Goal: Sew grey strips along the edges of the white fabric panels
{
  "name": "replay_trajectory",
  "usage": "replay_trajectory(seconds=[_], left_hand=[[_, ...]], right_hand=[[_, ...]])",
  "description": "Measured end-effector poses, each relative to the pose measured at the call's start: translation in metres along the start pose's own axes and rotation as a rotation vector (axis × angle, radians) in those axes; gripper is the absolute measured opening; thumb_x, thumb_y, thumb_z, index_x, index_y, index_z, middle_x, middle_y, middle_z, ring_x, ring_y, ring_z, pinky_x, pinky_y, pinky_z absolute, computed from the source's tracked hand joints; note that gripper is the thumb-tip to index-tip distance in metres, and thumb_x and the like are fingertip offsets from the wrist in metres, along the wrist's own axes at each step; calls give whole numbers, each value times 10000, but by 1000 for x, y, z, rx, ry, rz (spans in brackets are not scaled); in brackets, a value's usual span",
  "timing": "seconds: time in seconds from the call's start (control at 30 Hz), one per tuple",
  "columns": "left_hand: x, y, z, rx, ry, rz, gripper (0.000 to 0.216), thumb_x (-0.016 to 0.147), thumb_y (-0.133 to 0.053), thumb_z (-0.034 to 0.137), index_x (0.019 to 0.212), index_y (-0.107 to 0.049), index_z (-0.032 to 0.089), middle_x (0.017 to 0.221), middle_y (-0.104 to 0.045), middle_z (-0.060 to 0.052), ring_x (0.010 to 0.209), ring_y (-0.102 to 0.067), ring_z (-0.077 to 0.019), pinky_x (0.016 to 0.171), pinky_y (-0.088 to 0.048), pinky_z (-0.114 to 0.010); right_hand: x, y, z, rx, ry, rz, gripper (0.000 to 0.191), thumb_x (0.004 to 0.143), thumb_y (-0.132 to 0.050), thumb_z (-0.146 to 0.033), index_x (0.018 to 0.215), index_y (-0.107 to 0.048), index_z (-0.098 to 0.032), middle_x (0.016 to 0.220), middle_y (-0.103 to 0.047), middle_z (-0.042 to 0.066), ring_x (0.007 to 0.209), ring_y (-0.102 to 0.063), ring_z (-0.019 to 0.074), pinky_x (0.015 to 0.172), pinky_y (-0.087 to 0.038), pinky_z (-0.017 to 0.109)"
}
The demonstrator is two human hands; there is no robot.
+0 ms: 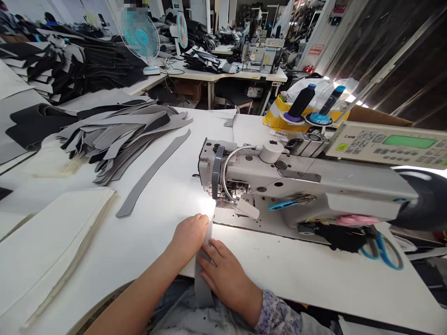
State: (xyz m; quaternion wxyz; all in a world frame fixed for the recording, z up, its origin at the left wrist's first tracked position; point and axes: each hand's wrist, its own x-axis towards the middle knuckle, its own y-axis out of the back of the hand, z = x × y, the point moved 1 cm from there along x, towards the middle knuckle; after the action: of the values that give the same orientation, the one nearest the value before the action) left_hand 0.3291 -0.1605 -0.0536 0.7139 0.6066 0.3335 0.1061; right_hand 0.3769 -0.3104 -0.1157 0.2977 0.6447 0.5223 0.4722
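A grey fabric strip [203, 289] runs from near the sewing machine's needle area over the table's front edge and hangs down toward my lap. My left hand [190, 236] is closed on the strip's upper part, just in front of the machine head; the fingertips are partly hidden. Below it, my right hand [228, 279] lies on the strip with fingers stretched and slightly apart. The sewing machine [307, 179] stands right of centre, its small lamp [247, 208] close to the needle area. Another grey strip [153, 174] lies flat to the left of the machine.
A heap of grey and black strips [122, 132] lies at the left, behind a stack of white sheets [59, 251]. Blue snips [288, 204] rest on the machine bed. Blue-handled scissors [386, 251] lie at right. Thread cones [302, 102] and a control panel [391, 142] stand behind.
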Motion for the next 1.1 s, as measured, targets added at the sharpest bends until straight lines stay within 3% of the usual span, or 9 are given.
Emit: replay_trajectory(seconds=[0.13, 0.43, 0.63, 0.8, 0.97, 1.1], left_hand=[[12, 0, -1, 18, 3, 38, 285, 871, -352, 65, 862, -613, 178, 851, -652, -68, 762, -622, -174, 628, -413, -280], [42, -3, -3, 49, -4, 91, 282, 902, -336, 122, 910, -612, 184, 875, -646, -76, 746, -634, -197, 605, -421, -292], [30, 4, -2, 62, -9, 25, 223, 846, -411, 80, 941, -586, 179, 940, -636, -79, 765, -643, -194, 597, -413, -279], [25, 5, 0, 41, -8, -4, 207, 844, -422, 73, 936, -580, 171, 962, -628, -83, 787, -640, -198, 631, -428, -284], [26, 8, -4, 6, 16, -21, 298, 852, -399, 58, 1071, -561, 176, 1052, -629, -87, 827, -645, -187, 659, -442, -275], [21, 14, -8, 82, 24, -58, 309, 825, -388, 18, 1029, -579, 149, 951, -639, -91, 804, -651, -193, 647, -440, -273]], right_hand=[[-1, -4, 2, -14, -2, 13, 309, 927, -614, -319, 1222, -613, -223, 1356, -561, 76, 1304, -449, 300, 1069, -431, 468], [14, -5, 12, -4, -10, 4, 338, 937, -600, -334, 1258, -596, -227, 1412, -506, 77, 1337, -405, 309, 1108, -372, 501], [27, -5, 20, -8, -46, -20, 474, 904, -643, -326, 1349, -523, -215, 1450, -458, 102, 1318, -412, 346, 1089, -376, 550], [36, -6, 23, -4, -50, 3, 419, 893, -653, -319, 1280, -575, -181, 1419, -475, 123, 1319, -406, 352, 1093, -389, 510], [34, -7, 18, -2, -24, 23, 482, 860, -699, -288, 1287, -546, -124, 1214, -590, 150, 1251, -481, 308, 1104, -393, 462], [32, -10, 18, 9, 1, 6, 335, 863, -701, -313, 1120, -611, -118, 1167, -608, 125, 1244, -480, 300, 1138, -344, 460]])
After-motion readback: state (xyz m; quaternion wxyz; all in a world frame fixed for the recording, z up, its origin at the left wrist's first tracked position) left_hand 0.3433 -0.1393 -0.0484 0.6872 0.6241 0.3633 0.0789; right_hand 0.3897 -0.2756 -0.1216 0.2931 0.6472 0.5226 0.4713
